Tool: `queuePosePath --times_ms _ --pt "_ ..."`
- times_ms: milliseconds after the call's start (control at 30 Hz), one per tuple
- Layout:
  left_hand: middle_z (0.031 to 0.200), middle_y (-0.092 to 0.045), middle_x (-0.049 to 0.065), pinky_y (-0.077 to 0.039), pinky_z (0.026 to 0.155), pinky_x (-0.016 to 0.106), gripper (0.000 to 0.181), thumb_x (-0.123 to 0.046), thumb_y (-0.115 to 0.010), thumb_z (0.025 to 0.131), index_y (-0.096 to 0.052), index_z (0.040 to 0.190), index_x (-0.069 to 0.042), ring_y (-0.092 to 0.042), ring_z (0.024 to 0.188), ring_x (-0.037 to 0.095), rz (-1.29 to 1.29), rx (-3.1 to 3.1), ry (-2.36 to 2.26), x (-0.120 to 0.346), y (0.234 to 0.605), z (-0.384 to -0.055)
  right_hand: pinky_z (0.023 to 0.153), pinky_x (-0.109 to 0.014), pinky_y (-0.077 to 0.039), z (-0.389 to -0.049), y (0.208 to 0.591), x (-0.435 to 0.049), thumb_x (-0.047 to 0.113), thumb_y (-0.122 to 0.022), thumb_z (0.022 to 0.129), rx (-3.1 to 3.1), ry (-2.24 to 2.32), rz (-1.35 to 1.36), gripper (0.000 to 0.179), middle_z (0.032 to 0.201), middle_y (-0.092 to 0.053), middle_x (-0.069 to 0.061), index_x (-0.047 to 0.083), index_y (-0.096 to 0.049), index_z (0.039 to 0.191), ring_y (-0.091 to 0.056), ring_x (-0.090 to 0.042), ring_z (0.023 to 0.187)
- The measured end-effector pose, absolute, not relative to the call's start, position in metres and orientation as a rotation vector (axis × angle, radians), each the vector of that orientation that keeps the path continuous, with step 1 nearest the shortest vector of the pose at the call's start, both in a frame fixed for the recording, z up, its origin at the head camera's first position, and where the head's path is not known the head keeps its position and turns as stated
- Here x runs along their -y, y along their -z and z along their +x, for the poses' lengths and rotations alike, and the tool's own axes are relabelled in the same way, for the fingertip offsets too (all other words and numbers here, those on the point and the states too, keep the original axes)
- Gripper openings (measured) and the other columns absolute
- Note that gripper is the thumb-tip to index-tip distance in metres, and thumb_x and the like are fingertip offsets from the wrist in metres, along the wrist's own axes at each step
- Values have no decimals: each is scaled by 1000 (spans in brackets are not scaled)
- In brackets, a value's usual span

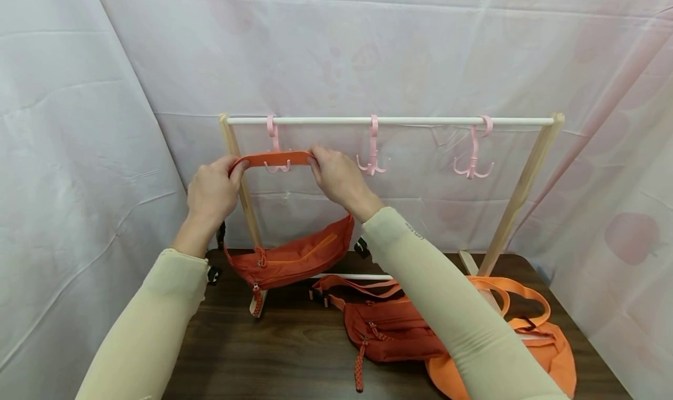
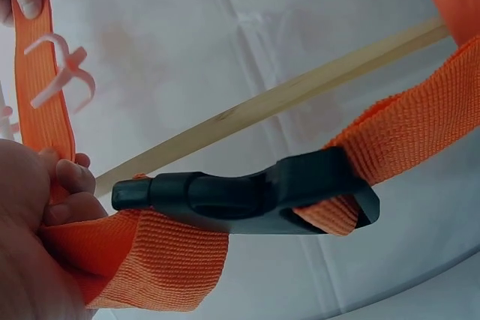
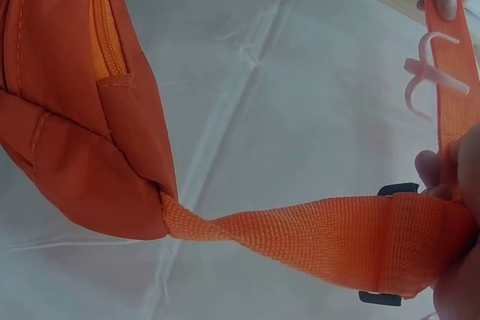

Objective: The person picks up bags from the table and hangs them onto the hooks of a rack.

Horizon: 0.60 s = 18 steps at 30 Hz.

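A rust-red waist bag point(image 1: 299, 256) hangs by its orange strap point(image 1: 278, 159) from both hands. My left hand point(image 1: 214, 190) pinches the strap's left part between thumb and fingers; my right hand point(image 1: 339, 175) pinches it farther right. Between them the strap runs taut across the left pink hook point(image 1: 274, 132), whose lower prongs show around the webbing. Whether the strap rests on the prongs, I cannot tell. Near the left hand a black buckle point(image 2: 247, 191) sits on the strap. In the right wrist view a black slider point(image 3: 380, 298) shows beside the right hand.
A white rod point(image 1: 326, 121) on wooden posts point(image 1: 520, 195) carries a middle pink hook point(image 1: 373, 146) and a right one point(image 1: 474, 152). Another rust-red waist bag point(image 1: 389, 330) and a bright orange bag point(image 1: 557, 353) lie on the dark wooden table point(image 1: 294, 347), under the right forearm.
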State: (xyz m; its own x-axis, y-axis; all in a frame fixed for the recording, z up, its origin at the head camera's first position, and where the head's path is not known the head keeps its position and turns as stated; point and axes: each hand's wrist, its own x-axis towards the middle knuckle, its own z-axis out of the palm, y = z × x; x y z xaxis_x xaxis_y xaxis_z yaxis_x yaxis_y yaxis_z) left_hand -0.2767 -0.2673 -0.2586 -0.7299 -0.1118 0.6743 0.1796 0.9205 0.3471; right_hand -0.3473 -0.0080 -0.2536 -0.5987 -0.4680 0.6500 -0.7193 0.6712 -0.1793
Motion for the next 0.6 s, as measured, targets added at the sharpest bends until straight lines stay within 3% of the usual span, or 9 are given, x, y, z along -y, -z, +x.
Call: queuePosePath --times_ms 433,600 --pt "76 -67 11 -40 55 50 37 -45 -56 110 -75 106 -13 -60 66 35 -22 2329 545 269 274 -272 66 -35 -51 -346 265 11 22 -54 113 2392 -564 920 16 85 -67 -3 10 -65 117 -60 -21 71" --pt "75 -65 14 -42 54 54 36 -40 -56 112 -73 105 -9 -58 63 38 -10 2331 536 267 282 -266 69 -37 -53 -344 271 10 22 -54 113 2465 -572 922 20 93 -71 -4 10 -66 123 -63 -22 75"
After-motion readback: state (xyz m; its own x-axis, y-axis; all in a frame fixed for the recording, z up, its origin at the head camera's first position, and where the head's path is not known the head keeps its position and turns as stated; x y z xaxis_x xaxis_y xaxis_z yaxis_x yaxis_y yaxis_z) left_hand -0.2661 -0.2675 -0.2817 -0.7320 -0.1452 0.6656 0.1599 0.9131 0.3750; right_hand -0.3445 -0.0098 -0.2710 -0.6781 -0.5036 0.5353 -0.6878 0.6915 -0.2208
